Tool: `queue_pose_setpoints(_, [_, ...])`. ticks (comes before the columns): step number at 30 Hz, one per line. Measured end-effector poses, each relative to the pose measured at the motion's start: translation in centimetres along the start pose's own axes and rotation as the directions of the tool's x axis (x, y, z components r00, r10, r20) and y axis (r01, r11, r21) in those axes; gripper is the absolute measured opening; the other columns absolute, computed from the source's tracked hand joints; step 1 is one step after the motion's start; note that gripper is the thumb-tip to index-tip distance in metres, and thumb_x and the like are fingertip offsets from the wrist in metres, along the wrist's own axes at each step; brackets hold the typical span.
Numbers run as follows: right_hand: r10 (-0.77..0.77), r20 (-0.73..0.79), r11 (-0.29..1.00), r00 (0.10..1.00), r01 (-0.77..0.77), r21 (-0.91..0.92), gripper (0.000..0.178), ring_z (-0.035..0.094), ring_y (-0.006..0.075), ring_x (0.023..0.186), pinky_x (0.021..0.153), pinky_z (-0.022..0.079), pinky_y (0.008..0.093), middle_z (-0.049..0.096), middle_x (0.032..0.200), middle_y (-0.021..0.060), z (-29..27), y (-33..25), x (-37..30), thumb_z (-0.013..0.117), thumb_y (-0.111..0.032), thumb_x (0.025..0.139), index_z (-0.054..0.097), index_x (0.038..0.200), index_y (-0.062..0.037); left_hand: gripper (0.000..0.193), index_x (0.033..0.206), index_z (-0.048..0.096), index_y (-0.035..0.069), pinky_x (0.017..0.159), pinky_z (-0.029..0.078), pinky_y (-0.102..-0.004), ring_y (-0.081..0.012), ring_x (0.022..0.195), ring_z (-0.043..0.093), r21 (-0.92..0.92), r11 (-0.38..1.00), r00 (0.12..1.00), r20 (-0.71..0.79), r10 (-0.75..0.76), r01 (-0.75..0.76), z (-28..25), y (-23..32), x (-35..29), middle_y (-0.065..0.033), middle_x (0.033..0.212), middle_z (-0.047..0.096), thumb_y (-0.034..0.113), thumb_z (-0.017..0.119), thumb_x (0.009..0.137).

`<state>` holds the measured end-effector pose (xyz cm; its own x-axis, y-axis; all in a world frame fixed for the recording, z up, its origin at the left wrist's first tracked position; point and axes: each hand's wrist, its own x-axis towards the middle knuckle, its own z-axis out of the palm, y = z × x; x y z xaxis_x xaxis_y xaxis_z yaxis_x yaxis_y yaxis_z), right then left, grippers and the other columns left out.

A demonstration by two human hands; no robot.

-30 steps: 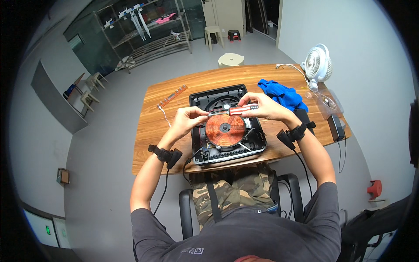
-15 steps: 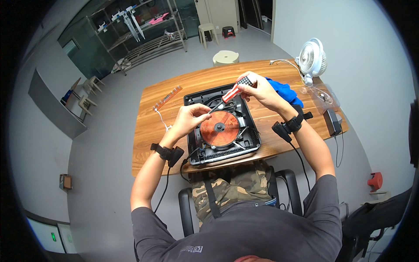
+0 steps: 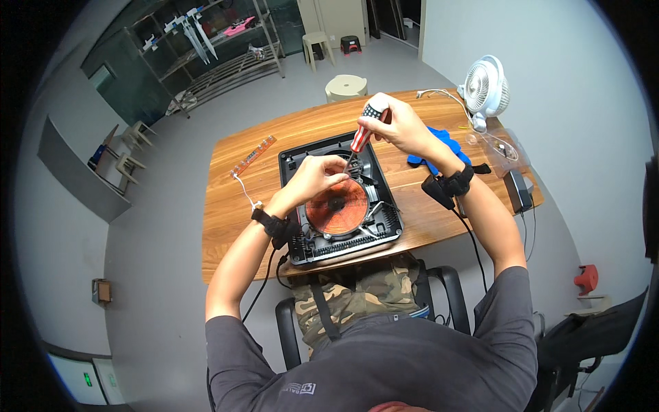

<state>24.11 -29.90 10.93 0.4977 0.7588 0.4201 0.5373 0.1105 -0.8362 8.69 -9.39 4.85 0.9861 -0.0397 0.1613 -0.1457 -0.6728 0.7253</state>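
Left of the right hand [image 3: 401, 128]: screwdriver [image 3: 359, 140], held by its handle, slanting down to the left hand [image 3: 319, 178].
Left hand nearer its tip, pinch narrow, contact unclear; orange coil [image 3: 336, 214] just below.

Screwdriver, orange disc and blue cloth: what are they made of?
Screwdriver: smooth plastic handle, probably, with bright stripes; its thin grey shaft looks like metal. Disc: maybe satiny copper wire, from its reddish-orange colour. Cloth: matte fabric, judging by its soft folds.
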Motion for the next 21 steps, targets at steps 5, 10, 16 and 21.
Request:
queue_pose_setpoints(5, [-0.04, -0.018, 0.997, 0.999, 0.039, -0.063, 0.026, 0.065, 0.01, 0.071, 0.063, 0.052, 0.0265, 0.069, 0.08, 0.0031, -0.6, -0.5, 0.7, 0.073, -0.026, 0.096, 0.06, 0.095, -0.0035, 0.043, 0.127, 0.067, 0.0, 0.098, 0.053, -0.038, -0.026, 0.111, 0.069, 0.087, 0.995, 0.998, -0.048, -0.036, 0.04, -0.6, -1.8, 0.3, -0.017, 0.119, 0.072, 0.025, 0.073, 0.093])
queue_pose_setpoints(10, [-0.033, -0.027, 0.961, 0.999, 0.024, -0.275, 0.029, 0.065, 0.0128, 0.071, 0.066, 0.052, 0.0296, 0.068, 0.079, 0.0061, -0.7, 2.2, 1.8, 0.076, -0.026, 0.093, 0.06, 0.094, -0.0023, 0.036, 0.123, 0.069, 0.0, 0.099, 0.052, -0.0397, -0.0331, 0.113, 0.068, 0.266, 0.964, 0.998, -0.066, -0.008, 0.026, -1.5, -5.4, -0.4, -0.0203, 0.12, 0.071, 0.017, 0.071, 0.091])
queue_pose_setpoints(16, [-0.004, 0.022, 0.966, 1.0, 0.01, -0.257, 0.03, 0.063, 0.0166, 0.07, 0.066, 0.051, 0.0326, 0.067, 0.078, 0.0088, 0.5, 2.8, 2.6, 0.078, -0.027, 0.091, 0.06, 0.095, -0.0026, 0.03, 0.117, 0.073, 0.002, 0.098, 0.053, -0.0405, -0.0344, 0.112, 0.067, 0.318, 0.948, 1.0, -0.024, 0.002, 0.006, -1.0, -7.3, -0.9, -0.0184, 0.118, 0.071, 0.013, 0.069, 0.089])
queue_pose_setpoints(21, [-0.001, 0.049, 0.957, 0.999, 0.015, -0.288, 0.031, 0.063, 0.0187, 0.07, 0.067, 0.051, 0.0332, 0.067, 0.078, 0.0097, 1.2, 3.3, 3.2, 0.078, -0.027, 0.091, 0.06, 0.095, -0.0025, 0.028, 0.114, 0.074, 0.003, 0.097, 0.054, -0.0407, -0.034, 0.109, 0.068, 0.394, 0.919, 1.0, 0.031, 0.007, -0.018, -0.2, -8.3, -1.1, -0.0167, 0.119, 0.071, 0.014, 0.067, 0.089])
